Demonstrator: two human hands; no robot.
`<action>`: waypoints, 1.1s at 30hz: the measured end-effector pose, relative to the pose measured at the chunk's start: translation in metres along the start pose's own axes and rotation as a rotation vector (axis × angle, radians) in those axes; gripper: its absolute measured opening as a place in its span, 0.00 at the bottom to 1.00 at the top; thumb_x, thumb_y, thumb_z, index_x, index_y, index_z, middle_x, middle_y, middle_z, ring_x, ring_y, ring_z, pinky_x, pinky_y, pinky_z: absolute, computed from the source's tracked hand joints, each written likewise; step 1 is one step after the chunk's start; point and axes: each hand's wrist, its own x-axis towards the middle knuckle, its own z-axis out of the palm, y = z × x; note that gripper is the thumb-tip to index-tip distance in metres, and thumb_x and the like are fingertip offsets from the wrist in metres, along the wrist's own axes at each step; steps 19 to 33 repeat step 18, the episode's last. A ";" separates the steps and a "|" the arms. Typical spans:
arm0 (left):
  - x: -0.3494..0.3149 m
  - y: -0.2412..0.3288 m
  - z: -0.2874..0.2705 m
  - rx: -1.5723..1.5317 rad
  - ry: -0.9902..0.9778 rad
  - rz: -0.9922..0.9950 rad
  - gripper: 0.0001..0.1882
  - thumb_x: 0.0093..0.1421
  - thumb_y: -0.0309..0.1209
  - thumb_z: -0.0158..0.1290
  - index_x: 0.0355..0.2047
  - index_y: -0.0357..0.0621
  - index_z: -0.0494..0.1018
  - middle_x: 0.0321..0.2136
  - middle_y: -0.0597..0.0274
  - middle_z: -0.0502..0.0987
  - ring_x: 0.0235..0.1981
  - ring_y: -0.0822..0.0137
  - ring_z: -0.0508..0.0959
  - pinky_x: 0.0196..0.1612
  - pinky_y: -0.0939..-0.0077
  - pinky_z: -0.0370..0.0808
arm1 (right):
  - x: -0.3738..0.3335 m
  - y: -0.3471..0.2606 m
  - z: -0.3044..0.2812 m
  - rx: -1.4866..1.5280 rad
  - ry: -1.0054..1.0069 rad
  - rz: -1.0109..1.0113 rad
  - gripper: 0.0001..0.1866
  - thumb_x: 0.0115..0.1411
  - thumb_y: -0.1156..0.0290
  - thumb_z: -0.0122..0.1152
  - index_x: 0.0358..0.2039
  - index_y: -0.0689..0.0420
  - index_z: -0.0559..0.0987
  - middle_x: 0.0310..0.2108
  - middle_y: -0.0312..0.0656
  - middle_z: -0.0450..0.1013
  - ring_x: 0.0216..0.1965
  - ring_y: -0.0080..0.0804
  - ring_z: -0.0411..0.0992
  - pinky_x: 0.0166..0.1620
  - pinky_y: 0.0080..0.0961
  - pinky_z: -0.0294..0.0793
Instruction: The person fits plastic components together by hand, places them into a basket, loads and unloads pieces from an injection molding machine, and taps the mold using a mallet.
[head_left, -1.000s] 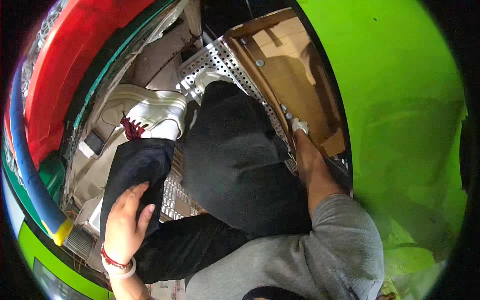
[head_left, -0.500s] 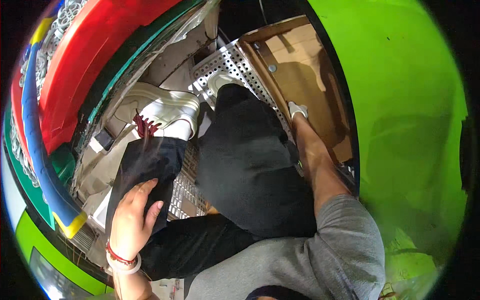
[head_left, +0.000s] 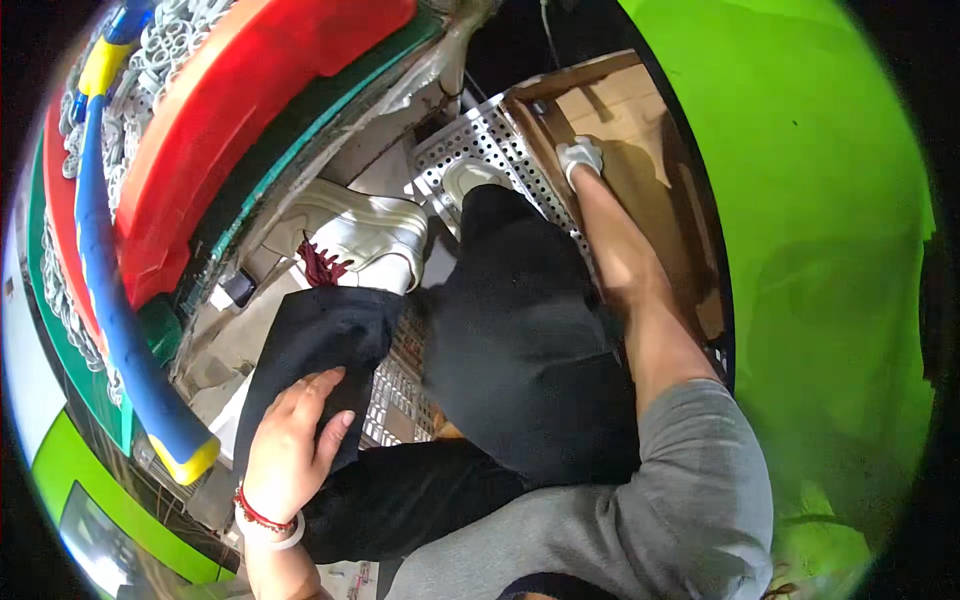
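My left hand (head_left: pixel 290 450) rests flat on my black trouser leg (head_left: pixel 320 350), fingers spread (a red bracelet (head_left: pixel 262 515) at the wrist). My right hand (head_left: pixel 580 158), in a white glove, presses on the brown board (head_left: pixel 640 130) beside a perforated metal plate (head_left: pixel 480 135). My white shoe (head_left: pixel 355 235) stands below.

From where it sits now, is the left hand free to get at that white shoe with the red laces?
Probably yes. The left hand rests flat on the black trouser leg, and the white shoe lies just beyond that knee with nothing covering it. The right hand is off on the cardboard box.
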 end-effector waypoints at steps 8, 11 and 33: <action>0.001 -0.003 -0.007 0.015 0.028 0.046 0.20 0.53 0.27 0.54 0.47 0.37 0.67 0.41 0.48 0.73 0.43 0.49 0.73 0.46 0.65 0.69 | 0.025 0.012 0.002 -0.213 -0.075 -0.236 0.13 0.48 0.62 0.56 0.33 0.53 0.78 0.37 0.49 0.74 0.40 0.49 0.72 0.45 0.35 0.71; 0.003 -0.003 -0.009 0.023 0.022 0.060 0.20 0.52 0.26 0.54 0.46 0.36 0.67 0.42 0.47 0.73 0.43 0.49 0.73 0.47 0.65 0.70 | 0.028 0.019 0.007 0.037 0.030 -0.360 0.09 0.48 0.67 0.57 0.29 0.55 0.79 0.33 0.46 0.76 0.35 0.43 0.74 0.41 0.30 0.72; 0.000 -0.008 -0.010 0.025 -0.005 0.060 0.20 0.53 0.28 0.54 0.47 0.37 0.66 0.44 0.48 0.73 0.45 0.50 0.73 0.48 0.65 0.69 | 0.054 -0.059 0.022 0.191 -0.165 -0.329 0.24 0.52 0.64 0.60 0.51 0.51 0.72 0.45 0.54 0.72 0.42 0.42 0.73 0.48 0.35 0.69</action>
